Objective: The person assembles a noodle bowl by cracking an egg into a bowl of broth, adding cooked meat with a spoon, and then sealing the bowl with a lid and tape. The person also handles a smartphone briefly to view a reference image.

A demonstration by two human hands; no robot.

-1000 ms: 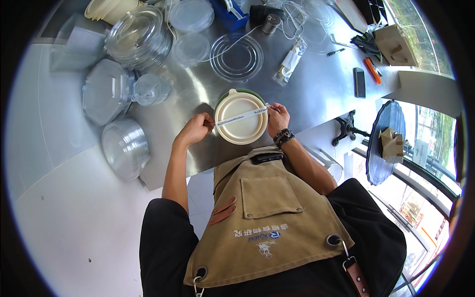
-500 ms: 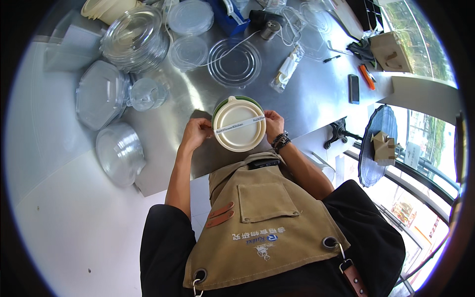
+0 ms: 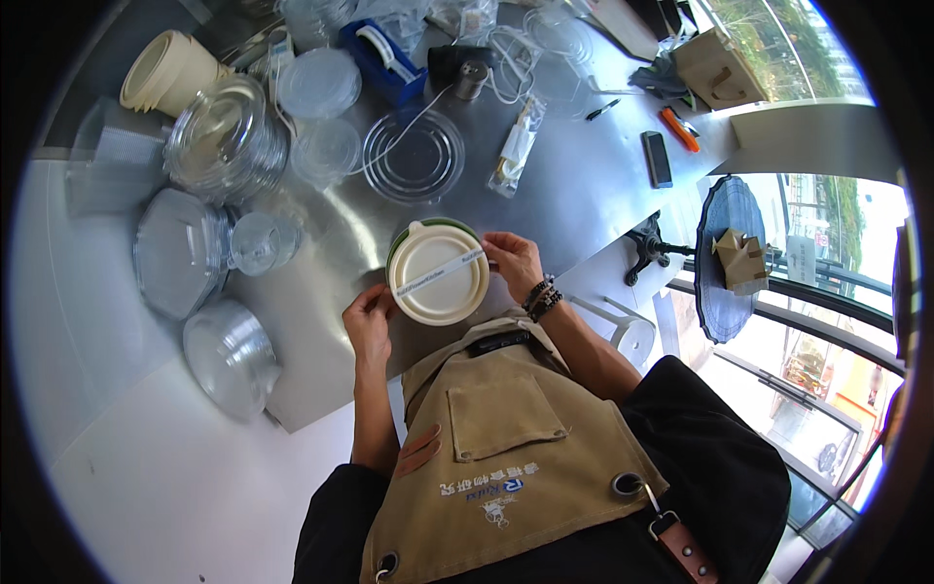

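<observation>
A round bowl with a cream lid (image 3: pixel 438 292) stands on the steel table near its front edge, a green rim showing behind the lid. Across the lid runs a narrow white printed strip (image 3: pixel 440 273), slanting up to the right. My left hand (image 3: pixel 370 323) is closed in a pinch at the strip's lower left end, beside the lid. At the upper right end, the fingers and thumb of my right hand (image 3: pixel 512 263) are closed on the strip. What lies under the lid is hidden.
Behind the bowl lies a clear round lid (image 3: pixel 413 156), with a wrapped cutlery pack (image 3: pixel 517 146) to its right. Stacked clear lids (image 3: pixel 226 141) and clear tubs (image 3: pixel 231 358) crowd the left. A phone (image 3: pixel 657 160) and an orange cutter (image 3: pixel 679 129) lie at right.
The view has shifted and turned, so the bowl appears lower and further left. My right hand now sits higher at the strip's end, my left lower; the strip slants more steeply.
</observation>
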